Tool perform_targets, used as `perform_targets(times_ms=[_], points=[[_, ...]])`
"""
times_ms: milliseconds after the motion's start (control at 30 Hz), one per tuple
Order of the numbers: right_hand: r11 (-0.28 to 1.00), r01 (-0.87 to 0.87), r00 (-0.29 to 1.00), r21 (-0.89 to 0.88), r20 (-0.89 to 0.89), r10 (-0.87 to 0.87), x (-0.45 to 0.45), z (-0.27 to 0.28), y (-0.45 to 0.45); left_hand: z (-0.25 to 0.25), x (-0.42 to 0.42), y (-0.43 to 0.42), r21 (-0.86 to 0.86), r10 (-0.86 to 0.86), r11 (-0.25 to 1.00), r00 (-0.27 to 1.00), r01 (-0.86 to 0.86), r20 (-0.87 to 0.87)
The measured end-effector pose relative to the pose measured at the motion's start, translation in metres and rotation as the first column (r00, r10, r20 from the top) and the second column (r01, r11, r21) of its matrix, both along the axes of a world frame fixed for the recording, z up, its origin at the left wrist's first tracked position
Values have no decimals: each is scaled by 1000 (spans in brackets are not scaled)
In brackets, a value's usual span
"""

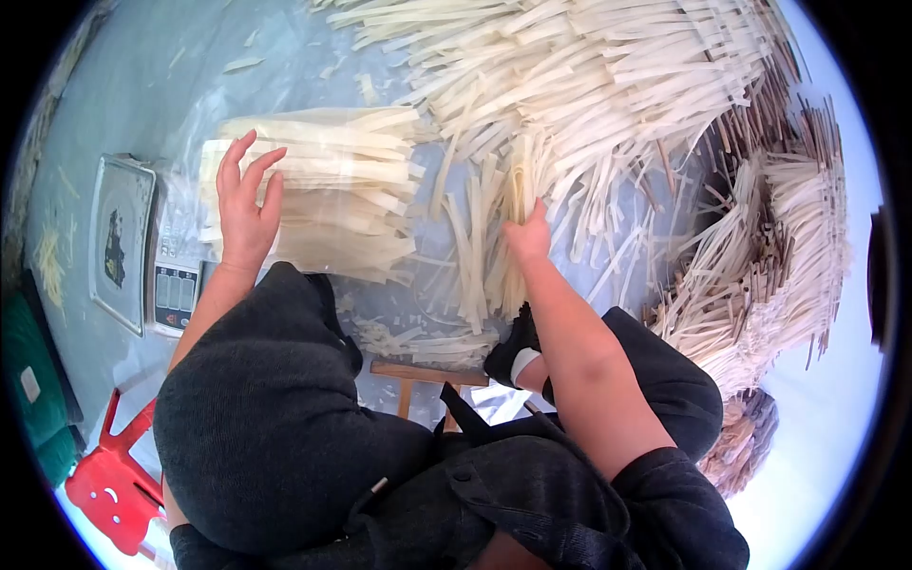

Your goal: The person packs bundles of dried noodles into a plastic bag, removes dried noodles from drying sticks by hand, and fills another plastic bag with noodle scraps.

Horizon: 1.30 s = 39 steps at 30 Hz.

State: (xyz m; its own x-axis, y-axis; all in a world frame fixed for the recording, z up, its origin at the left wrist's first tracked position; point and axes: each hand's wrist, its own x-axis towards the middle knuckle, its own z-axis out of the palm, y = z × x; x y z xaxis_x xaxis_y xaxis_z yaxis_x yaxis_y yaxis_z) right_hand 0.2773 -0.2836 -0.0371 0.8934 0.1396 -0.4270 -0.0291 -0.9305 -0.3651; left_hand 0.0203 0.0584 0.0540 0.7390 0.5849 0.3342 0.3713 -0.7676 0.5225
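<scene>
Pale flat strips lie bundled in a clear plastic bag on the floor, their ends sticking out on the right. My left hand is over the left end of this bag, with its fingers spread and nothing in them. My right hand is closed round a small bunch of pale strips, which points away from me. Around that bunch, loose strips lie on the floor, at the lower edge of a large heap of strips.
A digital scale stands at the left. Another pile of strips with brown edges is at the right. A red stool and green fabric are at the lower left. Below me shows a wooden seat edge.
</scene>
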Motion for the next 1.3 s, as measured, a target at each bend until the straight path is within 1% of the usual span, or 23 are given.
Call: perform_targets(times_ms=[33, 100, 133, 200, 233, 267, 333, 400, 433, 467, 567, 767, 833, 867, 933, 1000, 1033, 1067, 1100, 1133, 1200, 1267, 1300], points=[[1000, 1, 1000, -3, 0, -1, 7, -4, -8, 0, 0, -2, -26, -1, 1000, 1000, 1, 9], [982, -18, 997, 189, 78, 4, 23, -6, -28, 2, 0, -1, -51, -5, 999, 1000, 6, 27], [981, -18, 996, 191, 88, 1, 31, 2, -37, 6, 0, 3, -86, -13, 996, 999, 16, 39], [782, 345, 907, 519, -399, -135, 41, 44, -47, 20, 2, 10, -112, -29, 993, 997, 37, 68], [778, 378, 858, 502, -505, -91, 50, 58, -57, 32, 6, 14, -150, -27, 988, 997, 37, 71], [768, 377, 866, 519, -491, -94, 54, 71, -64, 44, 9, 19, -186, -26, 982, 997, 40, 74], [714, 453, 729, 533, -683, 48, 58, 97, -75, 71, 17, 31, -227, -64, 970, 991, 90, 117], [636, 480, 723, 605, -683, 104, 53, 124, -74, 116, 28, 41, -525, -154, 831, 983, 182, 98], [565, 510, 703, 648, -693, 160, 48, 137, -71, 142, 34, 43, -685, -233, 696, 970, 215, 67], [550, 502, 715, 668, -678, 171, 44, 151, -66, 172, 40, 35, -667, -239, 709, 968, 229, 78], [405, 472, 735, 783, -603, 310, 37, 186, -42, 250, 61, -11, -799, -321, 569, 947, 192, -1], [295, 381, 689, 876, -482, 541, -41, 307, 17, 274, 95, -129, -968, -256, 81, 944, 237, 210], [269, 359, 669, 894, -447, 594, -72, 331, 21, 277, 90, -174, -968, -25, 70, 970, 242, 241], [249, 439, 636, 863, -494, 592, -84, 337, 21, 270, 82, -179, -964, -23, 86, 968, 250, 249], [228, 512, 598, 829, -534, 598, -101, 348, 14, 254, 69, -188, -855, -65, -427, 933, 295, 354], [324, 409, 689, 853, -522, 503, -117, 355, 6, 249, 52, -201, -833, -31, -469, 937, 294, 349], [351, 196, 787, 916, -360, 500, -123, 353, 5, 245, 45, -206, -805, 4, -517, 941, 292, 338], [348, 191, 784, 918, -356, 508, -123, 354, 3, 236, 38, -208, -807, 10, -511, 940, 297, 340], [446, -157, 813, 881, -140, 565, -119, 356, -2, 226, 34, -210, -812, -24, -510, 940, 282, 341], [498, -478, 765, 723, 65, 640, -113, 358, -8, 219, 31, -209, -818, -59, -511, 938, 265, 341], [466, -499, 716, 731, 45, 697, -90, 345, -18, 218, 29, -212, -823, -92, -508, 934, 254, 345], [441, -540, 590, 717, -52, 806, -72, 343, -27, 215, 33, -215, -849, -148, -491, 942, 196, 303], [442, -538, 590, 718, -53, 805, -65, 355, -30, 213, 35, -215, -849, -148, -491, 942, 194, 301]])
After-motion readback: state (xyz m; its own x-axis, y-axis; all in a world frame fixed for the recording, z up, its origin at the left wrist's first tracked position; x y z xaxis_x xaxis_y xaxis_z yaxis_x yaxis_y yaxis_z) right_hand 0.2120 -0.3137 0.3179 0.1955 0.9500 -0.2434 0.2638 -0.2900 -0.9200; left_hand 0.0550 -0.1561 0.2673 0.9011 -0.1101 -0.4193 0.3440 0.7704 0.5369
